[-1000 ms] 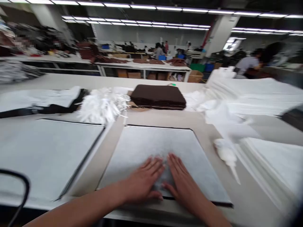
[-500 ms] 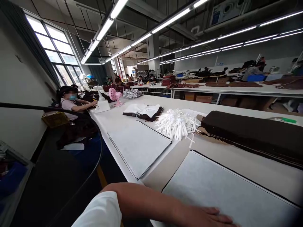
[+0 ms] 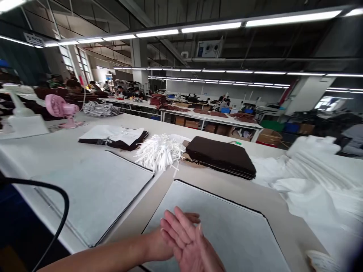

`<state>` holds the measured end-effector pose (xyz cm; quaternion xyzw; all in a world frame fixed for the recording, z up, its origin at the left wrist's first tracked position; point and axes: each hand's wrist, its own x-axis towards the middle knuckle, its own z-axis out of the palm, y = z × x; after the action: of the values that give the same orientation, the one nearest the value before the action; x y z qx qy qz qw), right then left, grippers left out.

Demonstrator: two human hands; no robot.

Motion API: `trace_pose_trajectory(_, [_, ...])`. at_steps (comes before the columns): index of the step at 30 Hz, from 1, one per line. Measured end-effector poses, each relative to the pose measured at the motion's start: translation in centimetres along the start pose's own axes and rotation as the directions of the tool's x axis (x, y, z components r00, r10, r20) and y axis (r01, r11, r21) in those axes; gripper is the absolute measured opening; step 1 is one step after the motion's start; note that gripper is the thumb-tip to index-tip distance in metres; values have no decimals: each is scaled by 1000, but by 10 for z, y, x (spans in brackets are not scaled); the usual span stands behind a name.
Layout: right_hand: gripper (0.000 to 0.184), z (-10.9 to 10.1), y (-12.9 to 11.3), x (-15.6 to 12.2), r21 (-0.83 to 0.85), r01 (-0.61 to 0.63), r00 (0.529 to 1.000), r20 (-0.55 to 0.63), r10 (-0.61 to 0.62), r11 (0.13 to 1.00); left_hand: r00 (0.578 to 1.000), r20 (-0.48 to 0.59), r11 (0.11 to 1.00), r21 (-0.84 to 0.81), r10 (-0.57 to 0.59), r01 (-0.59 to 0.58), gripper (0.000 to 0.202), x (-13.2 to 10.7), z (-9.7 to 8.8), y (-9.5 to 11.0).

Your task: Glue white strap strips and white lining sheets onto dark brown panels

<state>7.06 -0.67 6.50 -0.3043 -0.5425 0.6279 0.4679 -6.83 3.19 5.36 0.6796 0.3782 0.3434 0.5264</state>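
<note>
My right hand (image 3: 188,245) is raised at the lower middle, its palm turned up and its fingers stretched out, with nothing in it. Behind it, my left hand (image 3: 160,241) reaches in from the left. Most of its fingers are hidden by the right hand; the tips that show are extended. Both hands are over a stack of white-faced sheets (image 3: 227,223) with dark edges. A second such stack (image 3: 96,192) lies to the left. Beyond them sit a pile of white strips (image 3: 160,153) and a stack of dark brown fabric pieces (image 3: 221,153).
White cloth (image 3: 320,189) is heaped at the right. A paper-topped dark bundle (image 3: 113,136), a pink fan (image 3: 62,109) and a grey bundle (image 3: 100,108) stand farther back left. A black cable (image 3: 61,194) loops at the left. People work at distant tables.
The view has swung to the right. My left hand, which lay flat on the near stack, is now partly behind my right hand, which has come into view.
</note>
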Motion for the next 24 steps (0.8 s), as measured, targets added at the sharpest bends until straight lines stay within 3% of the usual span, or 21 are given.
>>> trace_pose_trajectory(2, [79,4,-11,5,378,-89,994,-22,105,921,996,-60,997,-49,-64,61,44,4,-10,5])
trace_pose_trajectory(4, [68,6,-19,12,597,-93,986,-58,158,797,986,-141,989,-129,-87,69,38,9,-16,16])
trace_pose_trajectory(9, [54,-4,-25,17,696,-47,974,-126,187,717,968,-240,951,-311,-80,2,37,12,-17,53])
trace_pose_trajectory(14, [40,0,-21,20,703,35,961,-220,170,710,949,-293,888,-459,-117,-32,51,14,-5,70])
trace_pose_trajectory(19, [51,10,-24,27,650,129,938,-326,121,748,949,-305,775,-617,-75,-136,65,28,8,72])
trace_pose_trajectory(22, [51,9,-33,19,410,152,908,-418,37,899,944,-325,727,-661,-57,-183,65,40,7,71])
trace_pose_trajectory(24, [39,11,-42,6,161,119,939,-339,-59,980,942,-333,712,-673,-49,-201,65,46,5,67])
